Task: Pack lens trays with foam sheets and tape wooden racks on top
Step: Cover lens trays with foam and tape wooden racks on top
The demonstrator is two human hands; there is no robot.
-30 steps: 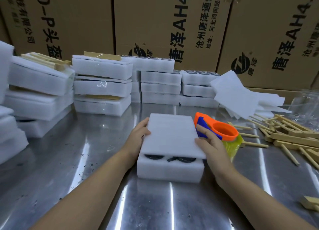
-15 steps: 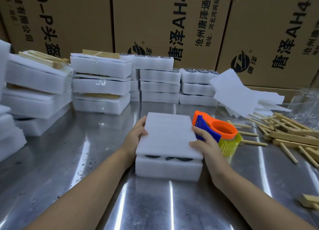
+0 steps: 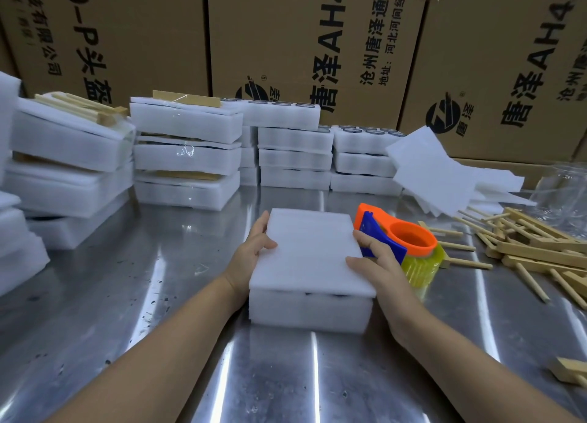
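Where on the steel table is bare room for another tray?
Bare steel lies between the covered tray and the left foam stacks, and near the front edge. Crowded right: tape dispenser, wooden racks, loose foam sheets.

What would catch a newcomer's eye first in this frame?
At the centre of the shiny steel table, the left hand and right hand hold a white foam sheet by its side edges on top of a white foam lens tray. Just right of it sits a bright orange and blue tape dispenser, with a heap of pale wooden racks further right.
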